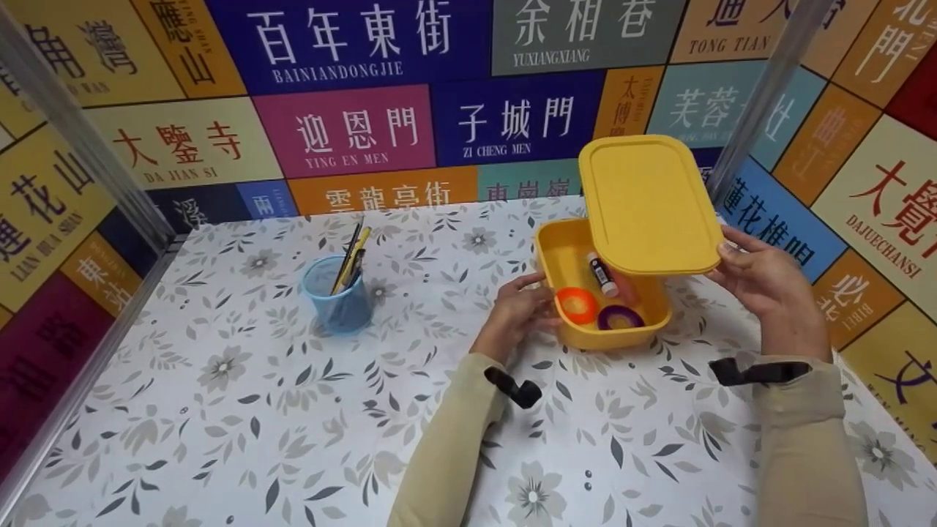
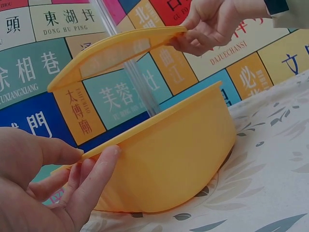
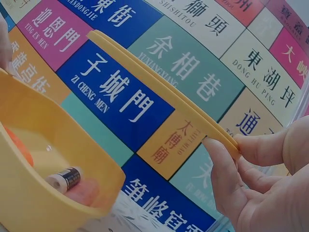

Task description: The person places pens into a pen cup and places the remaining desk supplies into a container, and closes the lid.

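Note:
A yellow plastic box (image 1: pixel 613 338) stands uncovered on the table. My left hand (image 1: pixel 514 313) pinches its left rim, fingertips against the outer wall in the left wrist view. Above the box, my right hand (image 1: pixel 776 282) holds the matching yellow lid (image 1: pixel 651 205) by its right edge, thumb on one face and fingers on the other. The lid is tilted and clear of the rim, as the right wrist view shows. Inside the box lie an orange ring (image 1: pixel 576 305), a purple ring (image 1: pixel 621 318), a small black-and-white tube (image 1: pixel 602 275) and a pinkish item (image 1: pixel 624 287) partly hidden by the lid.
A light blue mesh cup (image 1: pixel 340 307) holding pens and other slim items stands to the left of the box. The table (image 1: pixel 219 424) wears a floral cover. Walls (image 1: pixel 351 132) with coloured street-name panels enclose the back and sides.

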The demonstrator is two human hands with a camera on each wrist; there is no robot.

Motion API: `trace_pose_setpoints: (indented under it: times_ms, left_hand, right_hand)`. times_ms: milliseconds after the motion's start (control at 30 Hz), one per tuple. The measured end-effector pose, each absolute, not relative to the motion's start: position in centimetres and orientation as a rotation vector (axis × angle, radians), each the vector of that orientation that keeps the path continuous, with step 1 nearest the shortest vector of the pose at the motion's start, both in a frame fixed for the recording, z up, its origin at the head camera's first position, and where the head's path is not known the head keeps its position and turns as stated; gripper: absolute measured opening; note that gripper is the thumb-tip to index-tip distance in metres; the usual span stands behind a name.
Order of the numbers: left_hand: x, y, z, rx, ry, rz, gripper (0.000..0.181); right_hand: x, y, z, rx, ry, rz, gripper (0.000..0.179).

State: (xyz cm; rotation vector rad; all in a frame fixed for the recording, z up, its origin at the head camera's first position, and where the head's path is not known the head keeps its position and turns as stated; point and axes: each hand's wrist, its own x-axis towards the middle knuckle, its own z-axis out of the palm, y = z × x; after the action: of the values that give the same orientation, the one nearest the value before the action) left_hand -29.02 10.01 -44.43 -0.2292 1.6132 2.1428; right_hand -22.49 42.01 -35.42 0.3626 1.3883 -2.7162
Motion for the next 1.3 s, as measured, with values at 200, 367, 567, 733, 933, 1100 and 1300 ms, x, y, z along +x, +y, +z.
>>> trace_pose_setpoints:
  times_ms: [200, 367, 567, 733, 933, 1100, 1300]
  left_hand:
    - [-29.1, 10.0, -44.5, -0.222, 1.612, 2.149, 0.046]
    - [-29.0, 10.1, -44.4, -0.218, 1.604, 2.153, 0.048]
    - [-29.0, 10.0, -44.4, -0.227, 1.609, 2.162, 0.045]
    - [-29.0, 10.1, -44.4, -0.253, 1.618, 2.155, 0.044]
    - [-29.0, 10.2, -44.6, -0.232, 1.618, 2.158, 0.043]
    - [-29.0, 10.0, -44.7, -0.206, 1.610, 2.166, 0.044]
    - [-28.9, 9.9, -44.9, -0.177, 1.600, 2.172, 0.044]
  right_hand:
    - [-22.8, 41.0, -36.1, 0.279, 1.342, -2.699, 0.034]
    - [-23.1, 40.4, -36.7, 0.299, 1.374, -2.660, 0.034]
    - [-23.3, 39.8, -37.2, 0.263, 1.460, -2.563, 0.030]
    - [-23.4, 39.8, -37.5, 0.228, 1.536, -2.465, 0.027]
    - [-23.2, 39.9, -37.7, 0.248, 1.608, -2.389, 0.030]
    - [-23.0, 40.0, -38.1, 0.236, 1.605, -2.381, 0.026]
    - [-22.9, 40.1, -38.5, 0.246, 1.572, -2.399, 0.024]
